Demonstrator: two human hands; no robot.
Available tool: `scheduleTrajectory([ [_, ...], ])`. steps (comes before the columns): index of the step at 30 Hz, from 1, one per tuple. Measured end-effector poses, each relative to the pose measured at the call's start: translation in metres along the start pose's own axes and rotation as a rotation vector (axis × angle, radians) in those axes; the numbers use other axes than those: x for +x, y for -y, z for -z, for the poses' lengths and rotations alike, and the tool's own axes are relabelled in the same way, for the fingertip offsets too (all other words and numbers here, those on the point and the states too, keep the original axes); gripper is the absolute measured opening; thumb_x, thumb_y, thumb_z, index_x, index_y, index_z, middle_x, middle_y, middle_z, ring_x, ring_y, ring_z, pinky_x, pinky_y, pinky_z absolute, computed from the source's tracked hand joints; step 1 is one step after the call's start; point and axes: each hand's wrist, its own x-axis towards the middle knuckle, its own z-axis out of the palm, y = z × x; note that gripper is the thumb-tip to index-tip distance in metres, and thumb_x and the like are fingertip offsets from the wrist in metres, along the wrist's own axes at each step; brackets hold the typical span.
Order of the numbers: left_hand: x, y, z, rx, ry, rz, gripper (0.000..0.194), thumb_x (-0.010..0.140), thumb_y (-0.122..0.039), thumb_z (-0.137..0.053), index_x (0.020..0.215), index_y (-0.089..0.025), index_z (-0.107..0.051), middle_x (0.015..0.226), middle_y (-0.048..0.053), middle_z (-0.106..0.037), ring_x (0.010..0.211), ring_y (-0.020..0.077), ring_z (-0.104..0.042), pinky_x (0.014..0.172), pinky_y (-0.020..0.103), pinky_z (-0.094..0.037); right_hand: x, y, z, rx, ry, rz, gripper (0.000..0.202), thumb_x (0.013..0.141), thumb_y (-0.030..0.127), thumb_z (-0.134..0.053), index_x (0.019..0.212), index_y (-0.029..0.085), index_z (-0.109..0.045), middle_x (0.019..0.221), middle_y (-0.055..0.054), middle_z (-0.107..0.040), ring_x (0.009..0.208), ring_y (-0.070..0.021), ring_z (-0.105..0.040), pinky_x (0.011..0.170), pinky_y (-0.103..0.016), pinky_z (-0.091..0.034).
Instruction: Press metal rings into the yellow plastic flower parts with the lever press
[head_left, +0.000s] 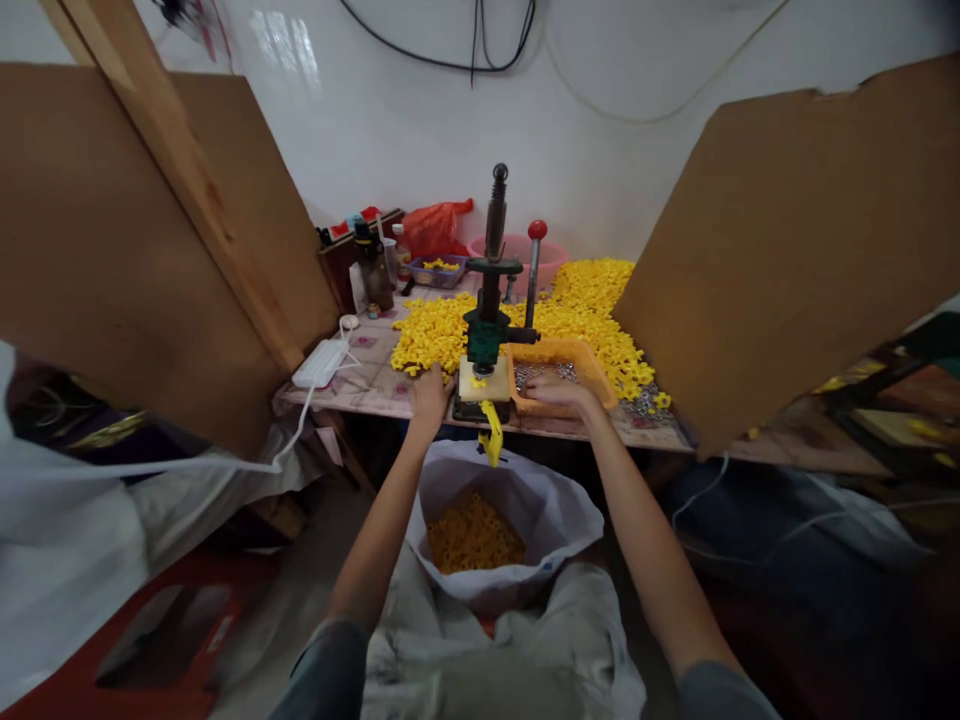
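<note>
A green hand press (pixel 486 335) with a red-knobbed lever (pixel 534 265) stands on the table in front of me. Under its ram sits a pale block (pixel 472 385) with a small yellow piece (pixel 480 381) on it. My left hand (pixel 430 396) is at the near edge of the pile of yellow plastic pieces (pixel 439 335), just left of the press; its fingertips are too small and hidden to make out. Inside an orange basket (pixel 600 380) right of the press, my right hand (pixel 553 391) reaches over small metal parts (pixel 551 372), its fingers stretched out.
A white sack (pixel 555 515) holding yellow-orange pieces (pixel 476 535) stands open between my knees. A yellow chute (pixel 492 435) juts over it. Cardboard panels (pixel 795 240) flank the table. Behind the press are a pink basin (pixel 551 255) and a purple basket (pixel 435 274); a power strip (pixel 321 363) lies left.
</note>
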Motion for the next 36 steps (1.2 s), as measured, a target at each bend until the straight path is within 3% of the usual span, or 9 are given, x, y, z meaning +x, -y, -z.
scheduleTrajectory([
  [4,-0.001,0.009,0.013,0.069,0.028,-0.092,0.041,0.104,-0.040,-0.065,0.136,-0.016,-0.062,0.120,0.024,-0.074,0.111,0.0369,-0.074,0.089,0.038,-0.051,0.001,-0.006,0.002,0.058,0.223,-0.070,0.016,0.083,0.018,-0.064,0.070,0.017,-0.072,0.064,0.002,-0.067,0.057,-0.0122,-0.056,0.056,-0.024,-0.042],
  [9,0.003,0.022,0.022,0.020,0.056,-0.185,0.021,0.103,-0.031,-0.065,0.120,-0.019,-0.067,0.120,0.020,-0.073,0.110,0.0326,-0.071,0.090,0.037,-0.051,-0.002,-0.014,-0.003,0.165,0.173,-0.136,0.022,0.077,0.029,-0.060,0.058,0.019,-0.064,0.055,0.004,-0.052,0.057,-0.0124,-0.048,0.057,-0.024,-0.032],
  [13,0.010,0.019,0.013,-0.374,-0.046,-0.092,0.023,0.106,-0.044,-0.062,0.103,-0.021,-0.065,0.088,0.007,-0.069,0.087,0.0246,-0.068,0.080,0.033,-0.050,-0.007,-0.012,-0.003,0.142,0.038,-0.142,0.024,0.081,0.035,-0.067,0.066,0.017,-0.072,0.062,0.001,-0.064,0.063,-0.0154,-0.057,0.060,-0.025,-0.036],
  [16,0.012,0.007,0.000,-0.778,-0.048,-0.005,0.040,0.108,-0.059,-0.055,0.118,-0.021,-0.063,0.079,0.001,-0.062,0.072,0.0180,-0.060,0.071,0.029,-0.049,-0.016,-0.001,0.000,0.058,-0.057,-0.067,0.022,0.093,0.031,-0.066,0.086,0.018,-0.083,0.087,-0.005,-0.081,0.079,-0.0202,-0.069,0.074,-0.029,-0.047],
  [18,0.011,0.001,-0.006,-0.912,-0.020,-0.033,0.048,0.106,-0.061,-0.058,0.132,-0.021,-0.062,0.087,0.002,-0.065,0.077,0.0168,-0.062,0.073,0.027,-0.050,-0.023,0.011,-0.001,-0.049,-0.128,0.049,0.023,0.100,0.029,-0.065,0.099,0.020,-0.086,0.104,-0.008,-0.084,0.096,-0.0239,-0.071,0.089,-0.035,-0.051],
  [22,0.008,-0.001,-0.007,-0.933,0.048,-0.165,0.052,0.100,-0.062,-0.067,0.128,-0.019,-0.071,0.112,0.010,-0.074,0.099,0.0203,-0.070,0.084,0.028,-0.056,-0.030,0.042,-0.015,-0.261,-0.252,0.117,0.025,0.107,0.032,-0.064,0.111,0.024,-0.087,0.113,-0.010,-0.081,0.111,-0.0295,-0.062,0.100,-0.044,-0.046],
  [28,0.010,0.001,-0.009,-0.939,0.118,-0.171,0.062,0.093,-0.060,-0.075,0.137,-0.016,-0.075,0.118,0.014,-0.079,0.099,0.0246,-0.073,0.082,0.032,-0.058,-0.011,0.081,-0.049,-0.365,-0.294,0.001,0.022,0.103,0.026,-0.069,0.093,0.024,-0.089,0.117,-0.013,-0.075,0.120,-0.0335,-0.055,0.102,-0.049,-0.042],
  [33,0.008,-0.001,-0.006,-0.993,0.265,-0.263,0.058,0.090,-0.055,-0.078,0.133,-0.016,-0.079,0.126,0.015,-0.080,0.114,0.0278,-0.072,0.098,0.036,-0.056,-0.013,0.080,-0.044,-0.303,-0.183,-0.021,0.016,0.101,0.025,-0.074,0.097,0.027,-0.089,0.122,-0.010,-0.077,0.124,-0.0322,-0.058,0.104,-0.049,-0.043],
  [36,0.004,0.001,-0.002,-0.974,0.328,-0.291,0.057,0.087,-0.052,-0.081,0.131,-0.016,-0.081,0.119,0.012,-0.080,0.102,0.0246,-0.071,0.090,0.034,-0.056,-0.023,0.070,-0.035,-0.240,-0.141,0.111,0.012,0.100,0.027,-0.077,0.098,0.026,-0.089,0.106,-0.010,-0.078,0.111,-0.0285,-0.061,0.098,-0.044,-0.048],
])
